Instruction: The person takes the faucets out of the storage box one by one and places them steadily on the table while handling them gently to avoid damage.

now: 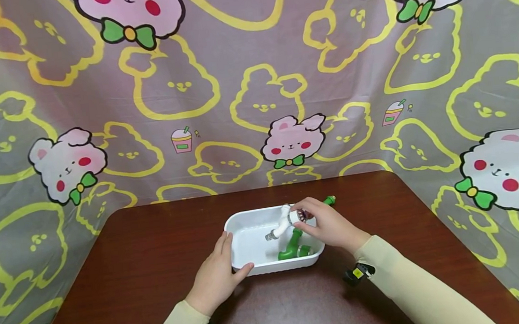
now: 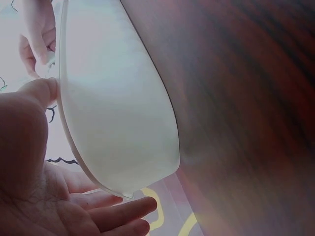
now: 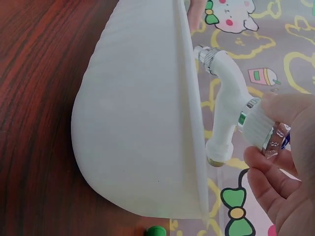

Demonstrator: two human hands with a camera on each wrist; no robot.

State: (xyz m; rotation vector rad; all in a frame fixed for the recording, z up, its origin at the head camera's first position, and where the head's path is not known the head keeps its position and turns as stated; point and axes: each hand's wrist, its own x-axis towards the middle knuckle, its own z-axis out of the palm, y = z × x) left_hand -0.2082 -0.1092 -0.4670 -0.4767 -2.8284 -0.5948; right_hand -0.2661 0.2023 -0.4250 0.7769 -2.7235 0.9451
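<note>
My right hand [image 1: 324, 223] pinches the knob of a white faucet [image 1: 282, 222] between thumb and fingers, above the right half of a white plastic basin [image 1: 256, 269]. In the right wrist view the white faucet [image 3: 227, 93] has a ribbed metal spout tip and a clear end on its knob. A green faucet [image 1: 291, 247] lies inside the basin, below the white one. Against the basin's left end rests my left hand [image 1: 216, 275], fingers extended along the side and thumb at the near rim. In the left wrist view those fingers [image 2: 123, 214] look loosely straight.
Behind the right hand, a green piece with a brass-coloured end [image 1: 330, 200] shows past the basin's far right corner. The basin stands on a dark brown wooden table [image 1: 156, 255]. A patterned curtain [image 1: 219, 134] surrounds the table's back and sides.
</note>
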